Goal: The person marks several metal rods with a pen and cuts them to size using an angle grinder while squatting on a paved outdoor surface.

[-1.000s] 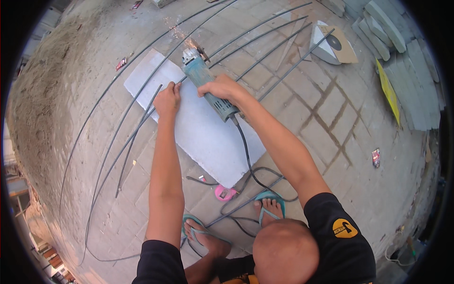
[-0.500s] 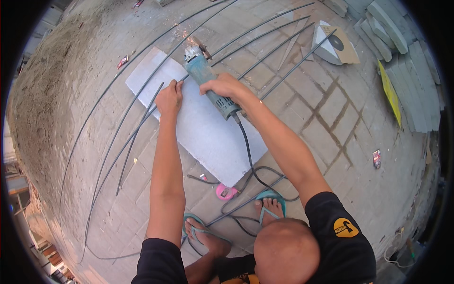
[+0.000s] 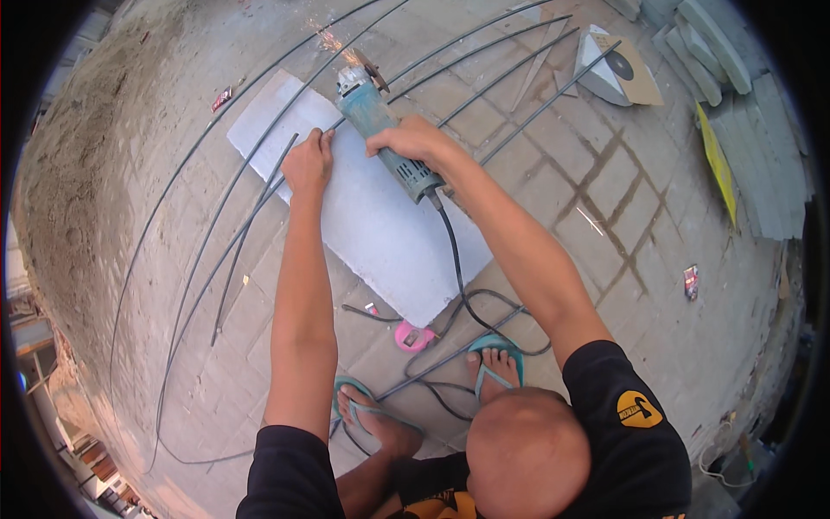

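My right hand [image 3: 415, 140] is wrapped round the body of a teal angle grinder [image 3: 367, 119]. Its cutting disc [image 3: 372, 71] is at a steel rod beyond the pale slab, and orange sparks [image 3: 335, 45] fly up and left from it. My left hand [image 3: 309, 162] is closed on a steel rod [image 3: 270, 188] over the slab [image 3: 380, 251], just left of the grinder. A black cord [image 3: 454, 251] runs from the grinder's rear down toward my feet. Exactly where the disc meets the rod is hard to make out.
Several long steel rods [image 3: 508, 95] cross the brick paving. A pink tape measure [image 3: 415, 336] lies by the slab's near corner, close to my sandalled feet [image 3: 497, 368]. At right are an opened white box [image 3: 605, 76], stacked grey slabs [image 3: 761, 156] and a yellow sheet [image 3: 716, 164]. Sand [image 3: 78, 173] is heaped left.
The view has shifted slightly. Both hands keep their holds on the rod and grinder, and the sparks continue. A bright streak now shows over the paving at right.
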`<state>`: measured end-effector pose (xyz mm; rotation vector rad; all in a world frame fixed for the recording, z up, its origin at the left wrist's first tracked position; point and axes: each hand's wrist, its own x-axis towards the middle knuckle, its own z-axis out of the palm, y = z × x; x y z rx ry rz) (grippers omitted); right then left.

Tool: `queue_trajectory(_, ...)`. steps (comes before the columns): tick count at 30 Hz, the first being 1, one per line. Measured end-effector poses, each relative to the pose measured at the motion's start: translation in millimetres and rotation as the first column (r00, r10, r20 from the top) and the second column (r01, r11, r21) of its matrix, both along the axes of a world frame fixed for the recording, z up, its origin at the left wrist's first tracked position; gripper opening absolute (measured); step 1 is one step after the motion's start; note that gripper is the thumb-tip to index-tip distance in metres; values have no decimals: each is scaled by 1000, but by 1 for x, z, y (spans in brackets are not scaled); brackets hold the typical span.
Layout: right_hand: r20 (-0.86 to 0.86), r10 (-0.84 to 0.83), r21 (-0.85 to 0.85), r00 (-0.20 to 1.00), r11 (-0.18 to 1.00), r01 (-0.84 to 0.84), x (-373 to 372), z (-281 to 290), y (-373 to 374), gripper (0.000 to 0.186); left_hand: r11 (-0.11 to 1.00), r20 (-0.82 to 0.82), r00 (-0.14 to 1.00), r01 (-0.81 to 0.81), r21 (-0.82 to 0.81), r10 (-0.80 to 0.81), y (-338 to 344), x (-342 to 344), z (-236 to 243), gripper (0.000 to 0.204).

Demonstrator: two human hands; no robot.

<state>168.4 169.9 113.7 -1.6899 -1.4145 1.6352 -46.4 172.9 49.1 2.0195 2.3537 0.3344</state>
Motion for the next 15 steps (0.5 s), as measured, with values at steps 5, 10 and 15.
queue_trajectory(5,-2,4,-10,1000,1000,-4,1,0,-1,50,1000,12,1000,-2,-6,2,0,0,1,39)
queue_trajectory(10,25,7,-6,1000,1000,-7,1,-4,2,49,998,-11,1000,21,64,-20,-1,2,-2,40)
queue_trajectory(15,-6,9,22,1000,1000,-9,-1,-3,1,47,1000,18,1000,-14,-16,14,0,1,1,41)
